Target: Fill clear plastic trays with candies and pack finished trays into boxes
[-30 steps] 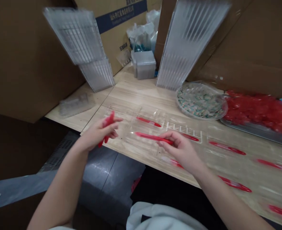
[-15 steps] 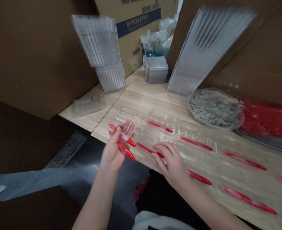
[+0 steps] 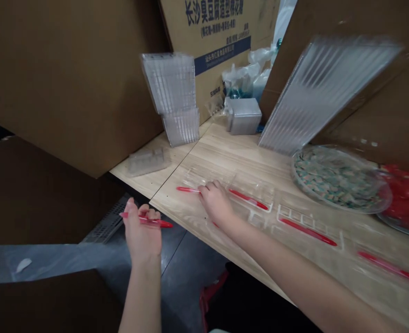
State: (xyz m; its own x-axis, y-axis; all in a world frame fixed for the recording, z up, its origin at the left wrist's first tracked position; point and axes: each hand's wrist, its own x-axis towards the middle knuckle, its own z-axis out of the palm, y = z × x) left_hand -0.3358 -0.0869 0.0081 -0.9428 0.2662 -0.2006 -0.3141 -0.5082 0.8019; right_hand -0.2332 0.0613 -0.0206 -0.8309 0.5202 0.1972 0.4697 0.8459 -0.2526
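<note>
My left hand (image 3: 142,233) hangs off the table's front-left corner, fingers curled round a red plastic knife (image 3: 147,221) held level. On the wooden table (image 3: 225,157), my right hand (image 3: 215,202) has closed fingers on another red knife (image 3: 188,189), pressing it into a clear plastic tray (image 3: 204,185). More red knives (image 3: 249,199) lie in neighbouring clear trays (image 3: 308,226) to the right.
Stacks of clear trays (image 3: 171,83) and a ribbed clear stack (image 3: 322,92) lean against cardboard boxes (image 3: 218,41) at the back. A round clear dish (image 3: 339,178) of small pieces and a heap of red parts (image 3: 407,194) sit at the right.
My right hand has moved left and set a red knife down into the leftmost tray. My left hand has dropped away from the table edge, still holding red knives.
</note>
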